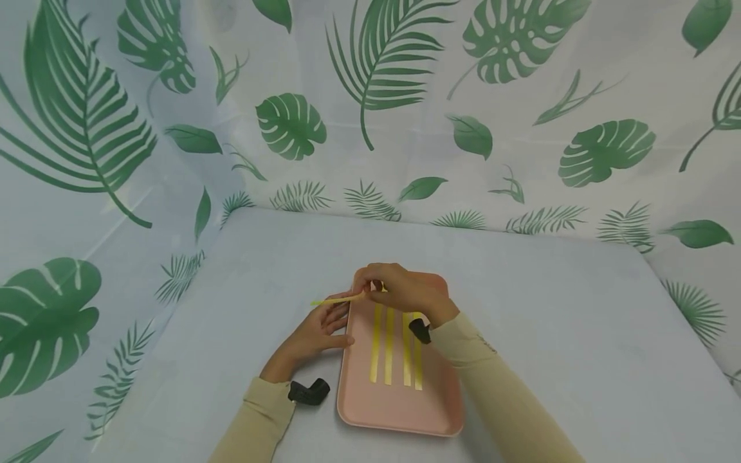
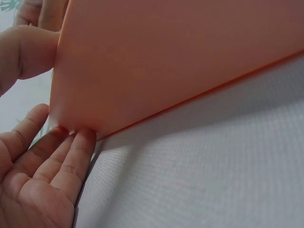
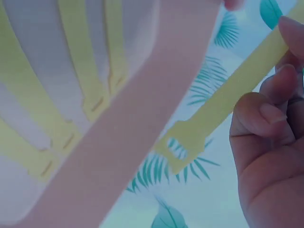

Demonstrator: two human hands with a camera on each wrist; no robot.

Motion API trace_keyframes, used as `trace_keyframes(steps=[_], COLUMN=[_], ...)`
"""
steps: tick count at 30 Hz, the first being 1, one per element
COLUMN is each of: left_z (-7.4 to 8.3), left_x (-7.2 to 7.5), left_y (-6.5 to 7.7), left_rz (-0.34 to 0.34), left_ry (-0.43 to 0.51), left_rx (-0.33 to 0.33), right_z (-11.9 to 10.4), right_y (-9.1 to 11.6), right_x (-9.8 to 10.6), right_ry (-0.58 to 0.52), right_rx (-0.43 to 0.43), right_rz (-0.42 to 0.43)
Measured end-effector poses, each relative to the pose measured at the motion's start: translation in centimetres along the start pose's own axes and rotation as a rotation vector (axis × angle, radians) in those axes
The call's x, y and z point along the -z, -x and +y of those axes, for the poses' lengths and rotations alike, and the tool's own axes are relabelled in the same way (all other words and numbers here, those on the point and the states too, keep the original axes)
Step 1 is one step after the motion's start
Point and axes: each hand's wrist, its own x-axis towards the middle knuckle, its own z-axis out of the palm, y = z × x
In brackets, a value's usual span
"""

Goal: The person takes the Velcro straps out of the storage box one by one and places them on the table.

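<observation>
A yellow hook-and-loop cable tie (image 3: 232, 95), with a slotted head, is pinched between the thumb and fingers of my right hand (image 1: 399, 286), above the far left of a pink tray (image 1: 399, 408). Its slotted end points left, past the rim. My left hand (image 1: 315, 334) holds the tray's left edge, thumb at the rim. In the left wrist view its fingertips (image 2: 85, 137) press the outside of the tray low down. Several more yellow cable ties (image 1: 389, 354) lie side by side lengthwise in the tray. The right forearm hides part of the tray's right side.
The tray is over a table with a pale cloth (image 1: 260, 257). Leaf-printed fabric (image 1: 393, 141) hangs behind and at the sides. Black wrist-worn devices (image 1: 309, 392) sit at both cuffs, the right one over the tray.
</observation>
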Motion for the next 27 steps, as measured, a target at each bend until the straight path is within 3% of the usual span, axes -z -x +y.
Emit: trace_keyframes(steps=[7,15,27], left_z=[0.1,0.2,0.2], left_x=[-0.1,-0.4,-0.5], left_y=[0.0,0.0,0.2], left_rz=[0.006,0.022,0.035], left_ry=[0.0,-0.003,0.013], left_rx=[-0.009,0.02,0.03], right_z=[-0.4,-1.2,-2.0], right_y=[1.2,2.7,5.4], right_x=[0.5,1.5,3.2], right_ry=[0.056,-0.003,-0.342], right_rx=[-0.075,-0.156,-0.253], right_rz=[0.1,0.192,0.236])
